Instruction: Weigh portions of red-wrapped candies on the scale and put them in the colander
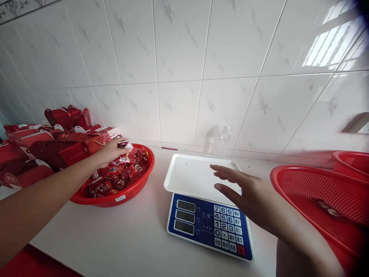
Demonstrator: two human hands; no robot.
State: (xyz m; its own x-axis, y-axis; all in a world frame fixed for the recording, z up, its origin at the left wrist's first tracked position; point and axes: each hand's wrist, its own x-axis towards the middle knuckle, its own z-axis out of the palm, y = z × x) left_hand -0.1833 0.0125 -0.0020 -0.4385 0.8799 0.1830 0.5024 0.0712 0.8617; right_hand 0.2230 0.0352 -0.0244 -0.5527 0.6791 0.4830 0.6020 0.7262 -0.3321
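Observation:
At the left, my left hand [109, 153] is over the back of a red plastic basket [150, 169], its fingers closed around small red-and-white wrapped packets. The basket is full of similar red snack packets [115, 179]. My right hand [240, 184] hovers over the right side of the scale's white pan [190, 173], fingers stretched out and thumb apart, with nothing in it. The pan tops a digital scale [210, 227] with a blue keypad panel. Its three display windows are too dim to read.
Red gift boxes [69, 146] are piled behind and left of the full basket. At the right stands another red basket [300, 173] with a dark packet [327, 207] inside. A clear plastic bottle [225, 136] stands by the tiled wall. A thin red stick [169, 148] lies near it.

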